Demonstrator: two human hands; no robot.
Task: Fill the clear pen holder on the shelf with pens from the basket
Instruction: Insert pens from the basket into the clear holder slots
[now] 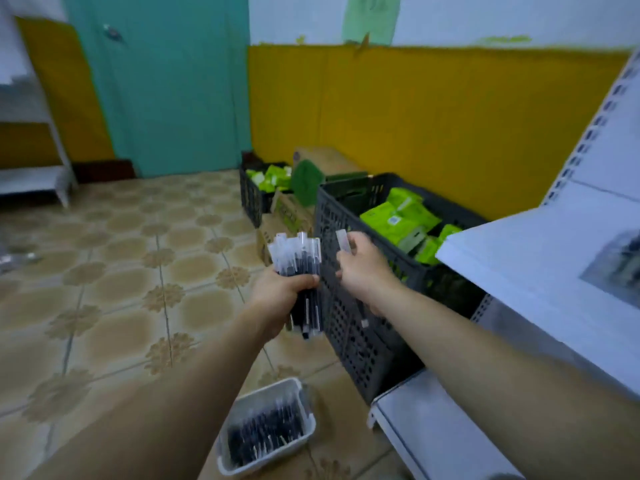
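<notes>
My left hand (pixel 280 294) grips a thick bundle of black pens with clear caps (pixel 296 259), held upright in front of me. Beside it, my right hand (pixel 362 268) pinches a single pen (pixel 343 241) whose clear cap sticks up above the fingers. On the floor below stands a white basket (pixel 227 460) with several more dark pens lying in it. At the far right a clear pen holder (pixel 620 263) sits on the white shelf (pixel 519 265); it is blurred and its contents are unclear.
A dark grey crate (pixel 349 289) with green packets stands on the floor against the shelf, right behind my hands. A second crate (pixel 251 199) and cardboard boxes (pixel 287 216) lie farther back by the yellow wall. A lower white shelf (pixel 426 431) juts out at bottom right.
</notes>
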